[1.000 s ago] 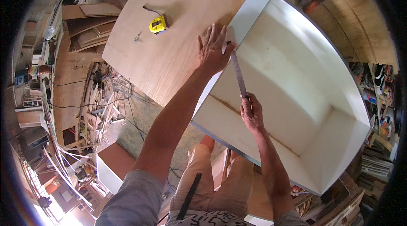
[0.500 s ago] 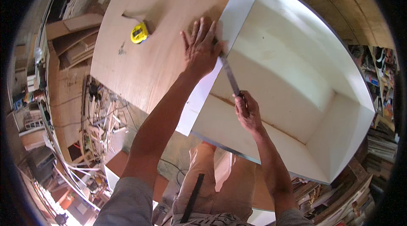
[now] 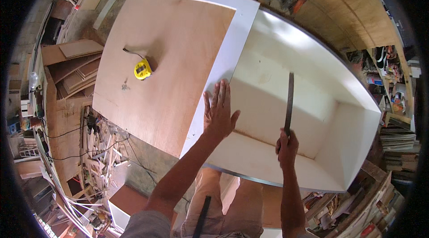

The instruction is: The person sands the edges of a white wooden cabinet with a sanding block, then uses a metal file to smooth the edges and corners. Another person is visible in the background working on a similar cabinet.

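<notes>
The right hand (image 3: 287, 146) is gripping the near end of 1 long, flat, dark bar (image 3: 289, 99) that is looking like metal. The bar is pointing away over the inside of 1 big, white, open box (image 3: 357, 133). It is seeming stiff, quite light and hard to break, so that near end is looking like a good place to hold. The left hand (image 3: 218, 110) is resting, thumb and fingers apart, over 1 flat, white strip (image 3: 228, 55). Farther out, 1 yellow tape measure (image 3: 142, 69) is sitting on 1 brown wooden panel (image 3: 178, 81).
</notes>
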`<state>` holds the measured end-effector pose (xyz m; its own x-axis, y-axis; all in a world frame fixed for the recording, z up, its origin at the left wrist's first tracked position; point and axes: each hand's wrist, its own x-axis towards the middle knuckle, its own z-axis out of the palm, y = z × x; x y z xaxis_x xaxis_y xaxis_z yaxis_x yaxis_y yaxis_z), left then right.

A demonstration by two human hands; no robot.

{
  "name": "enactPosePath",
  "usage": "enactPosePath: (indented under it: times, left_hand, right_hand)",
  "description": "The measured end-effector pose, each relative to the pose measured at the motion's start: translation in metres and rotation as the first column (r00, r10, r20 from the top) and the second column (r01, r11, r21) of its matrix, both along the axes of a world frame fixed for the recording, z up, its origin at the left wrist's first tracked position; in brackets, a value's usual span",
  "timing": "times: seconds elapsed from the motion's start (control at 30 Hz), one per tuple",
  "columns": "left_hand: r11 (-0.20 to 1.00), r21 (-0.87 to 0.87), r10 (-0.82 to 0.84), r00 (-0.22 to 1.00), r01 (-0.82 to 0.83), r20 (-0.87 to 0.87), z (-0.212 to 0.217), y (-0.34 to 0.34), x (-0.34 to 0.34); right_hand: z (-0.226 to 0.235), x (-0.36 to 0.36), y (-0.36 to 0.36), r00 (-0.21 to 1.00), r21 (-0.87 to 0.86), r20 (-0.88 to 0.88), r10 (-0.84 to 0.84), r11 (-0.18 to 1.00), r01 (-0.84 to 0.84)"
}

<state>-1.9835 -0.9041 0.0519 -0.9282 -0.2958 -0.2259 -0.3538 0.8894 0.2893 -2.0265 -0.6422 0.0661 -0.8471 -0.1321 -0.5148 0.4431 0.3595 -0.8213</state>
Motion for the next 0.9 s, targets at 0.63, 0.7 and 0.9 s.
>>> enactPosePath:
  times: [0.63,0.7,0.9]
  left_hand:
    - [0.832,0.184,0.409,0.802,-0.524,0.435,0.026,0.003,0.442]
    - [0.826,0.121,0.358,0.677,-0.551,0.642,0.039,-0.005,0.505]
    - [0.867,0.119,0.201,0.559,-0.483,0.805,0.119,0.003,0.538]
  right_hand:
    - [0.114,0.194,0.092,0.994,-0.090,-0.043,-0.102,0.991,0.098]
    - [0.111,0.207,0.108,0.978,-0.131,-0.067,-0.198,0.973,0.188]
    - [0.091,0.230,0.146,0.894,-0.177,-0.145,-0.423,0.900,0.398]
